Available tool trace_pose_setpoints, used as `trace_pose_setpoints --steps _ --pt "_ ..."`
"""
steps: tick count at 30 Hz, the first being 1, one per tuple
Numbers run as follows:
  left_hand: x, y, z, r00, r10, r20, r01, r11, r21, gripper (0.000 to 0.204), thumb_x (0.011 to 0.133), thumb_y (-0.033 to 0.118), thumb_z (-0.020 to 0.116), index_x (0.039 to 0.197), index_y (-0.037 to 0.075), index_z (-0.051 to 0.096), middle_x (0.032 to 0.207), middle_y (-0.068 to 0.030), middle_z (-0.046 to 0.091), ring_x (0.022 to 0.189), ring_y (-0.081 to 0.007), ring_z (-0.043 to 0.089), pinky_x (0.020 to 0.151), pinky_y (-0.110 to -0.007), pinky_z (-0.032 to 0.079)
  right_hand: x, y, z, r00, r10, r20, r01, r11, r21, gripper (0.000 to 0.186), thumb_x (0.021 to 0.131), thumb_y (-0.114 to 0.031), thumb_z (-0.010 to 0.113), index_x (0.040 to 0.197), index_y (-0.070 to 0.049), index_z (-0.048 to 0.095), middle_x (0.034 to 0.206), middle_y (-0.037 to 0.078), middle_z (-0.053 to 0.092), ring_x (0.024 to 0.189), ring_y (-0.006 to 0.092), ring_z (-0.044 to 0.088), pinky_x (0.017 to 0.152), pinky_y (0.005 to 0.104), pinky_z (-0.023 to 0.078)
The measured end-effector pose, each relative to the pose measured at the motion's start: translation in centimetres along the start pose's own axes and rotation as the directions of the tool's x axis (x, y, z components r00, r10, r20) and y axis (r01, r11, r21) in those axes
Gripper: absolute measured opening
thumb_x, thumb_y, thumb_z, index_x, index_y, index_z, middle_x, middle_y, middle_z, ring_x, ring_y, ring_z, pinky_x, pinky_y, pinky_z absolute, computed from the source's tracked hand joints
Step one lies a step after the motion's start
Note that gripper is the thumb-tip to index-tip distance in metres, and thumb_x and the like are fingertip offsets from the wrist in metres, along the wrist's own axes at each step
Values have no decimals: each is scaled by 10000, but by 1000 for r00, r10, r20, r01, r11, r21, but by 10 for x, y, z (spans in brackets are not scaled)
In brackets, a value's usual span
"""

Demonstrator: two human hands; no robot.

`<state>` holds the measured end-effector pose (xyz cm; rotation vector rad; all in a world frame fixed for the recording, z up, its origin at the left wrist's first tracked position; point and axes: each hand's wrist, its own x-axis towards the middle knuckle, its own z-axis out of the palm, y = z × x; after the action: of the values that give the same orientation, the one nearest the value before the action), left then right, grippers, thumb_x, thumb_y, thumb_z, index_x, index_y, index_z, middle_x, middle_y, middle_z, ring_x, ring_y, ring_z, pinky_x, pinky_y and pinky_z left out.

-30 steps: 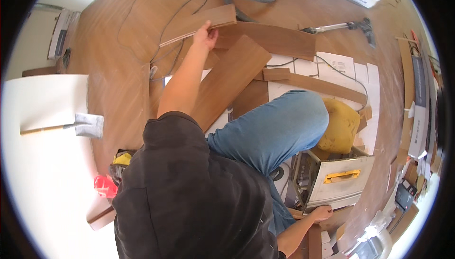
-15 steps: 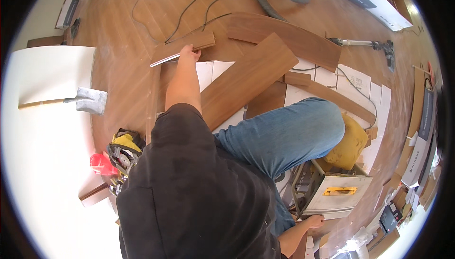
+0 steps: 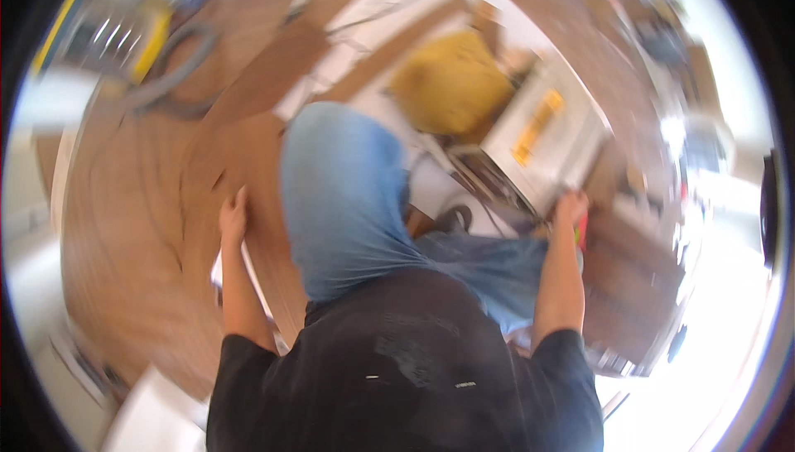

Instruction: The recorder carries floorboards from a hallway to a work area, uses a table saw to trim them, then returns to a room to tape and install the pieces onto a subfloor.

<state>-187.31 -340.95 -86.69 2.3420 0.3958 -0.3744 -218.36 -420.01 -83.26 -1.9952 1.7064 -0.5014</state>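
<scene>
Beside the bent knee (image 3: 344, 195) in blue jeans, the left hand (image 3: 234, 216) is at a brown board (image 3: 273, 241), too blurred to tell whether its fingers grip it. To the right, the right hand (image 3: 571, 206) is at the near corner of a pale box (image 3: 571, 137), fingers curled, around what I cannot tell. Farther off come a yellow bundle (image 3: 451, 84) and a grey hose (image 3: 197, 63).

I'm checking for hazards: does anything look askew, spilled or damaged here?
Nothing looks plainly spilled or broken, though blur hides fine detail. The long brown plank beside the left hand looks askew: it lies at an angle to the darker board beyond it, not lined up.
</scene>
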Motion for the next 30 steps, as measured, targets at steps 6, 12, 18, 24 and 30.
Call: trace_pose_setpoints --steps 6,12,18,24,30 --pt "24 9 1 990 -28 -138 29 1000 9 666 1076 493 480 1265 -132 608 1265 -301 659 1184 -375 639 1004 -421 489 -93 -91 -33 983 -175 -60 181 974 136 457 933 -286 670 1268 23 636 1120 221 712 1023 367 689 928 456 527" --pt "34 88 -47 959 137 -249 -121 990 79 751 1088 545 390 1309 -148 574 1282 -316 647 1208 -436 611 1027 -452 473 -134 -151 -20 967 -166 191 163 986 34 537 933 -388 648 1273 27 636 1115 227 723 1031 388 696 934 446 532" --pt "74 190 -120 880 358 -312 -360 931 53 721 1110 520 337 1385 -118 529 1403 -286 588 1293 -396 568 1096 -428 429 -98 -173 -3 959 -55 277 88 990 -111 510 881 -391 668 1156 38 703 1061 261 730 1052 406 699 940 470 532" --pt "15 312 -188 754 517 -404 -551 834 39 690 1119 495 346 1431 -100 501 1479 -225 547 1354 -329 522 1152 -404 382 -76 -105 -50 984 76 163 -61 994 -94 436 884 -346 630 1131 -2 734 1060 264 729 1016 463 691 913 523 540" --pt "-51 462 -83 774 634 -11 -622 755 -207 716 1098 526 408 1475 -78 486 1545 -189 486 1433 -255 440 1210 -367 311 -150 -172 -113 952 -286 112 202 858 472 467 974 -286 667 1308 29 585 1032 132 696 896 254 680 838 419 546"
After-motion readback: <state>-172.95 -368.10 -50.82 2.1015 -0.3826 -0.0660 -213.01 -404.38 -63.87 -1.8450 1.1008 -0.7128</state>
